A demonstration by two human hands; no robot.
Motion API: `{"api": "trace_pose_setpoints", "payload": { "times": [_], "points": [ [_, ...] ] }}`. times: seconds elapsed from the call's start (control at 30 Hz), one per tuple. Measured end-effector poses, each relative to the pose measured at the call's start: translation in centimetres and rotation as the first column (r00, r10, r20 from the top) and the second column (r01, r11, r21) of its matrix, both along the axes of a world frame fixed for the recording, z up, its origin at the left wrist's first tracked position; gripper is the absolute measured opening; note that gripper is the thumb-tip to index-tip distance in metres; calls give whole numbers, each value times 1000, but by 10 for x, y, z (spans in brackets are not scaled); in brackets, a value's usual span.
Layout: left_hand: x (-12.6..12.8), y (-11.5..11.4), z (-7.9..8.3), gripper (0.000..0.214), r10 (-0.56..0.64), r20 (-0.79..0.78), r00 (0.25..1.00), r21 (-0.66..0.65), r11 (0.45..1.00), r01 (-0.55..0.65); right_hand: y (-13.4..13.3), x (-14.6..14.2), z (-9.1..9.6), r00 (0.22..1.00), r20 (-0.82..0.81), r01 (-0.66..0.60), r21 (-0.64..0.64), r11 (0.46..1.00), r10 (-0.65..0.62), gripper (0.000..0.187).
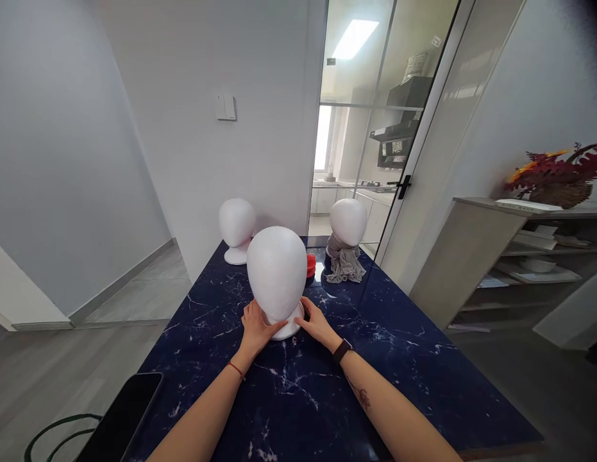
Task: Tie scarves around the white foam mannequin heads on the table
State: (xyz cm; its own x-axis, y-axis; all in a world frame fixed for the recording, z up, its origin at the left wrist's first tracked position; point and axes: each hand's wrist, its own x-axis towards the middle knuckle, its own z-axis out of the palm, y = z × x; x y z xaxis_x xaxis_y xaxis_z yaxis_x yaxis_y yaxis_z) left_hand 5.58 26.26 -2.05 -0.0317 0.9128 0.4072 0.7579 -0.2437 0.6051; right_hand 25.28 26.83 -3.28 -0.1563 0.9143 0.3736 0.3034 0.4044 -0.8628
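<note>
A white foam mannequin head [277,273] stands upright on the dark blue marbled table [298,391], straight in front of me. My left hand [258,328] is closed around the left side of its neck and base. On the opposite side, my right hand [317,321] grips the same neck and base, thumb toward the front. The fingers behind the neck are partly hidden. Part of a red object [310,265] shows behind the head; its kind I cannot make out.
Two more foam heads stand farther back: a bare one [237,222] at left, and one [349,221] at right with a grey scarf [346,262] about its neck. A phone-like black device [122,417] with a green cable is at lower left. Shelves [490,256] stand right of the table.
</note>
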Motion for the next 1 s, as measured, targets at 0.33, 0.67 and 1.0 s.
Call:
{"api": "trace_pose_setpoints", "payload": {
  "times": [0.33, 0.67, 1.0],
  "points": [
    [-3, 3, -6, 81, -94, 90, 992, 69, 994, 88, -2, -2, -2, 999, 27, 23, 15, 1000, -24, 48],
    [-4, 5, -10, 87, -134, 108, 985, 88, 988, 125, 51, 2, 7, 878, -19, 476, -68, 877, -478, 45],
    [-7, 6, -10, 81, -152, 99, 983, 108, 984, 141, 88, -6, 8, 869, -137, 460, -128, 879, -475, 7]
  ]
}}
